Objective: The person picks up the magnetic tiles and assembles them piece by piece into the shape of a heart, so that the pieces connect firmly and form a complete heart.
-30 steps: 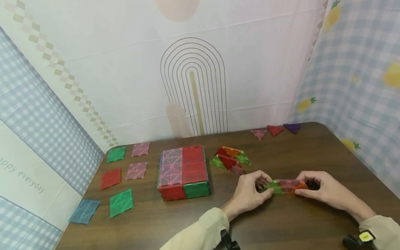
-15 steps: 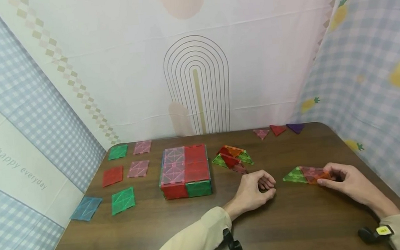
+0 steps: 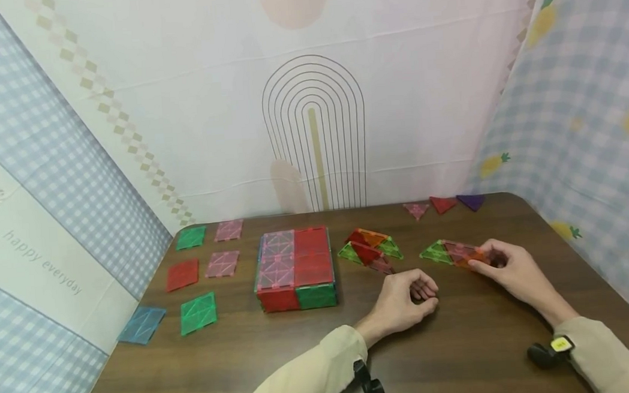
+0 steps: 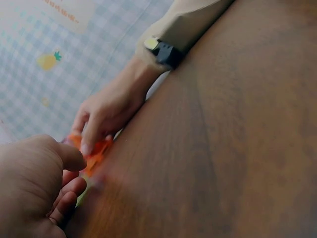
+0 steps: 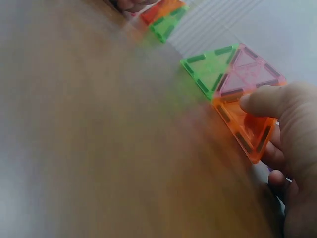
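Note:
My right hand (image 3: pixel 513 268) pinches the orange end of a joined strip of triangular magnetic tiles (image 3: pixel 450 253). In the right wrist view the thumb lies on the orange triangle (image 5: pixel 240 121), with a pink triangle (image 5: pixel 250 72) and a green triangle (image 5: pixel 210 69) joined beyond it. The left hand (image 3: pixel 399 302) rests on the table with loosely curled fingers and nothing between them. Just beyond it stands a second group of magnetic triangles (image 3: pixel 366 250) in red, orange, green and pink, tilted up from the table.
A box of red, pink and green square tiles (image 3: pixel 314 256) stands left of the hands. Loose square tiles, such as a green one (image 3: pixel 198 313) and a blue one (image 3: pixel 143 325), lie further left. Small pink, red (image 3: pixel 443 204) and purple triangles line the back edge.
The left hand has let go of the triangle strip and stayed about where it was. The right hand has pulled the strip rightward, then carried it farther back on the table.

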